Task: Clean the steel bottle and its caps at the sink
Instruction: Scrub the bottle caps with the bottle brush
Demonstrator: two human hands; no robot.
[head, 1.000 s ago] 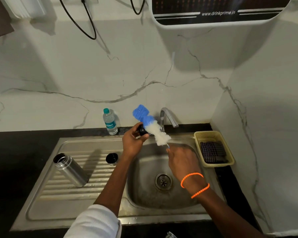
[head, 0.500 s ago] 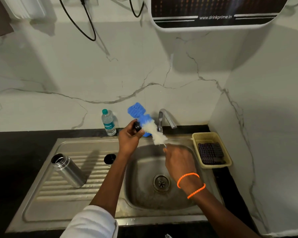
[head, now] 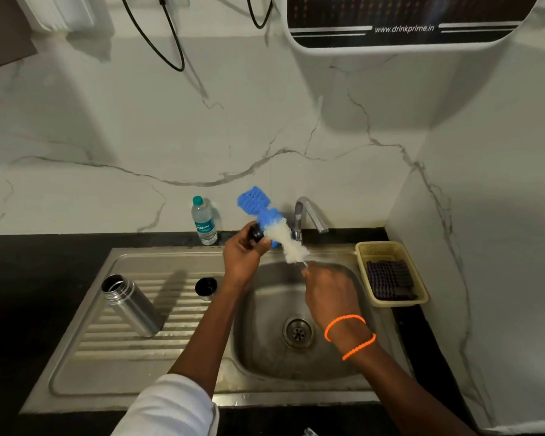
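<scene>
My left hand (head: 243, 256) holds a small black cap (head: 256, 235) above the back rim of the sink basin (head: 265, 357). My right hand (head: 329, 294) grips the handle of a bottle brush (head: 276, 228) with white and blue bristles; the bristles press against the cap. The open steel bottle (head: 129, 305) stands on the ribbed drainboard (head: 107, 344) at the left, uncapped. A second cap (head: 205, 287), dark inside with a steel wall, sits mouth-up on the drainboard near my left wrist.
A chrome tap (head: 309, 215) rises behind the basin, close to the brush. A clear plastic water bottle (head: 204, 224) stands on the black counter at the back. A beige basket (head: 390, 247) holding a dark cloth sits right of the basin. Marble walls close in behind and right.
The brush has shifted slightly against the cap in my left hand, its blue end tilting a bit more left. Bottle and second cap have not moved.
</scene>
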